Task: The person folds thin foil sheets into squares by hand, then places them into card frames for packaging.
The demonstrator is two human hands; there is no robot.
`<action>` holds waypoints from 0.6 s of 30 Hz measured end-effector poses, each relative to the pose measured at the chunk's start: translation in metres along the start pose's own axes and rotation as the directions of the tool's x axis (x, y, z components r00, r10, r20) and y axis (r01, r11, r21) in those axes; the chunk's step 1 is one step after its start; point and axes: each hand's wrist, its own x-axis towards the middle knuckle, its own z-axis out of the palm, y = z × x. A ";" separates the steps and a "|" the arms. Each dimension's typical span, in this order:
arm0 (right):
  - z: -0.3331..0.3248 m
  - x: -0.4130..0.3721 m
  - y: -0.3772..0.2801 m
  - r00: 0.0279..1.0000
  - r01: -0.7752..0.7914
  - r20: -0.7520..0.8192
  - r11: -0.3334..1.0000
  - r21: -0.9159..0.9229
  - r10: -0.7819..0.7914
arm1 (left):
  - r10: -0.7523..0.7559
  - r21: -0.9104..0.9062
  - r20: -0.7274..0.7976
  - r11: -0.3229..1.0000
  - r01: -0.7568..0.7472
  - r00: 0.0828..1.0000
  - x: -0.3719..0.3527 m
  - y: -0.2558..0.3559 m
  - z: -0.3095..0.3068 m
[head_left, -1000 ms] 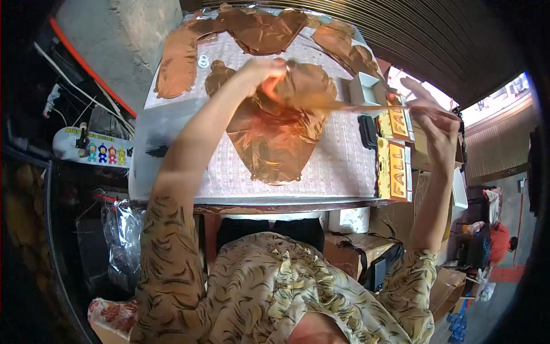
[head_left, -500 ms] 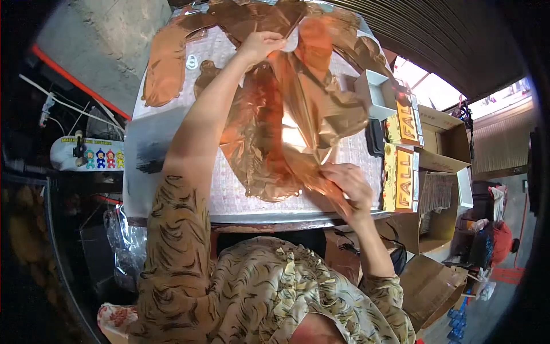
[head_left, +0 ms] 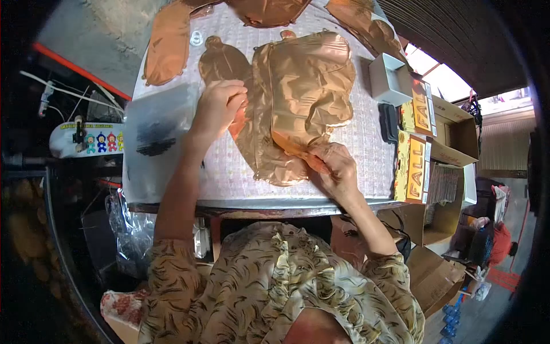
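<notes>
- The copper foil balloon [head_left: 303, 86] lies flat on the table [head_left: 358, 143], in the middle.
- The left hand [head_left: 219, 107] rests on its left edge, fingers curled; whether they pinch it I cannot tell.
- The right hand [head_left: 339, 166] pinches its near right corner between closed fingertips.
- FALL boxes [head_left: 416, 169] stand to the right.

To your right, past the copper foil balloon [head_left: 303, 86] and your right hand [head_left: 338, 166], two yellow packs stand at the right edge of the table [head_left: 364, 150]. Each bears the word "FALL" in large orange-red capitals running lengthwise, once on the near pack [head_left: 416, 169] and once on the far pack [head_left: 423, 110]. On your left, below the table, a white board [head_left: 86, 139] carries a row of small coloured cartoon figures under a line of print too small for you to read.
</notes>
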 end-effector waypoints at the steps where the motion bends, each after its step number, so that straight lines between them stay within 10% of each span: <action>1: 0.000 0.001 -0.002 1.000 0.000 0.007 1.000 -0.002 0.000 | -0.013 0.033 -0.009 0.999 0.014 1.000 -0.005 0.002 0.001; 8: -0.037 0.008 -0.025 0.903 -0.112 0.408 0.991 -0.077 0.134 | -0.037 -0.012 -0.026 0.999 0.037 0.999 -0.013 0.002 0.011; 11: -0.045 0.029 -0.028 0.944 -0.127 0.309 0.992 0.022 0.115 | -0.004 0.008 -0.014 1.000 0.004 1.000 -0.014 0.002 0.011; 18: 0.029 0.066 0.034 0.981 0.071 0.184 0.784 -0.617 0.055 | 0.111 -0.034 -0.059 0.993 -0.113 0.992 -0.017 0.004 0.022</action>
